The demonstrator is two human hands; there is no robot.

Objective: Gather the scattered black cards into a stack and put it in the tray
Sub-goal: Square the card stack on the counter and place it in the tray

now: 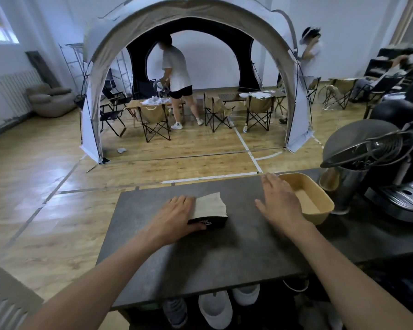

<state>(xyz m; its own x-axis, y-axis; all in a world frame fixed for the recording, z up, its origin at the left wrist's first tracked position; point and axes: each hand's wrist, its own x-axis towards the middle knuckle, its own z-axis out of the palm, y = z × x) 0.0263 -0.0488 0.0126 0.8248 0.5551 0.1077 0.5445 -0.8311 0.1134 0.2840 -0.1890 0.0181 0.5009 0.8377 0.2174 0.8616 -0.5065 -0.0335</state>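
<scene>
A thick stack of black cards (210, 208) stands on edge in the middle of the dark grey table (200, 258), its pale card edges facing up and a black printed face toward me. My left hand (177, 215) grips the stack's left side, thumb on the near face. My right hand (280, 198) hovers flat with fingers spread, to the right of the stack and apart from it. A beige tray (320, 203) with nothing inside sits at the table's far right, just beyond my right hand.
A black coffee machine (379, 163) and a metal cup (339, 186) crowd the right end past the tray. Shoes (215, 308) lie under the table's near edge. Beyond the far edge are wooden floor, a large tent (188, 79) with folding chairs, and people.
</scene>
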